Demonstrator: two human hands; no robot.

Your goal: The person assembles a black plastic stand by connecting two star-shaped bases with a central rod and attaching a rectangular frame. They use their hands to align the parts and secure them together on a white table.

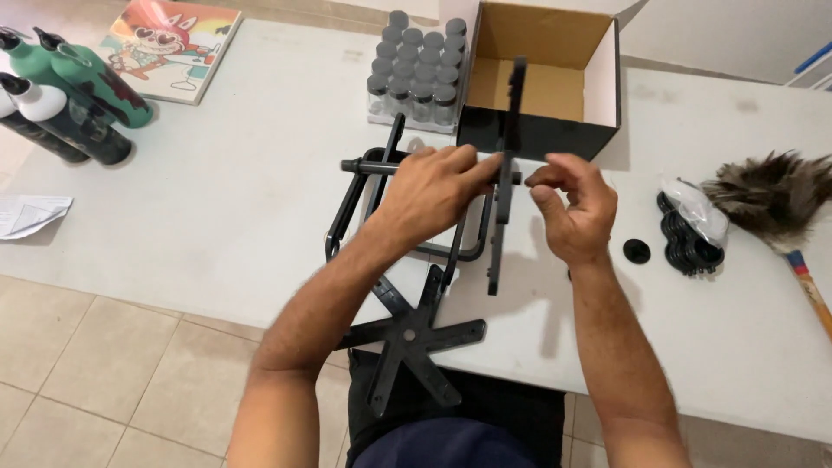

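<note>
Risk noted first: upright black slotted panel (pixel 501 173) standing on its narrow edge, steadied only by fingertips of the left hand (pixel 431 192); likely to tip toward 6 o'clock if that touch slackens. Judged cause: thin footing and a rod joint apparently not yet secured. Second risk: small part, if any, in the right hand (pixel 574 208) liable to drop and roll off the white table (pixel 260 173) near edge; cannot tell whether anything is actually pinched there. Third: star-shaped black piece (pixel 416 334) overhanging the table edge at 6 o'clock, open to a knock from a forearm.

Position: black frame assembly (pixel 364 204) lying at centre of table, under and at 9 o'clock of the left hand. Horizontal rod (pixel 368 165) running toward 3 o'clock into the panel. Left fingers extended together, tips touching the panel near the rod. Right thumb and forefinger drawn together in a pinch just at 3 o'clock of the panel, apart from it.

Surroundings: open cardboard box (pixel 555 78) at 12 o'clock, capped jars (pixel 416 65) beside it, black rings (pixel 689 238) and feather duster (pixel 771 195) at 3 o'clock.
</note>
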